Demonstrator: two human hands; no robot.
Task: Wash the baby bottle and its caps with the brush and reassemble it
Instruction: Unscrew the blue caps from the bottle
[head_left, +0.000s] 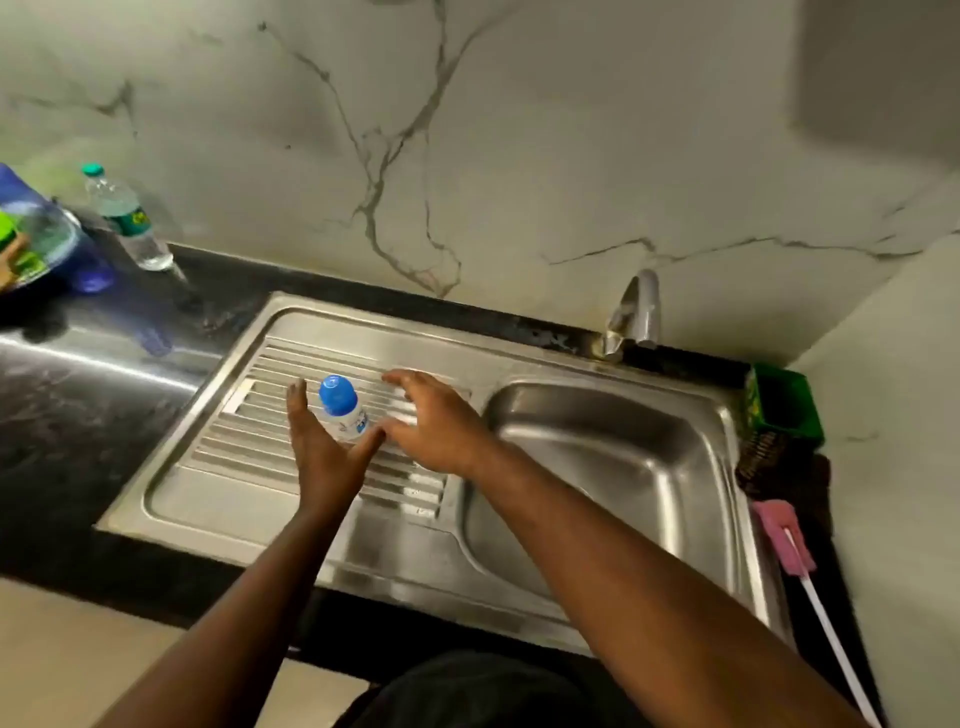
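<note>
Currently, the bottle (343, 410) is seen standing upright on the ribbed drainboard (270, 415) of the steel sink (623, 467), its blue cap (337, 395) in place. It is flanked by both hands. The left hand (317, 447) is held edge-on just to the bottle's left, fingers straight and thumb spread toward the bottle's base; whether the thumb touches it cannot be told. The right hand (436, 421) is spread wide just to the bottle's right, fingers extended and slightly blurred, with nothing gripped. The bottle is thus placed between the two thumbs, in front of both palms.

Well to the right of the right hand, past the basin, a brush (784, 540) with a pink head and a white handle is laid on the dark worktop (78, 415) at the sink's edge. Beyond it a green box (784, 410) is set in the corner. A tap (636, 312) is mounted behind the basin, beyond the right hand. Far to the left of the left hand, a clear water bottle (127, 218) with a green cap and a blue item (47, 244), blurred, are placed against the marble wall (519, 130).
</note>
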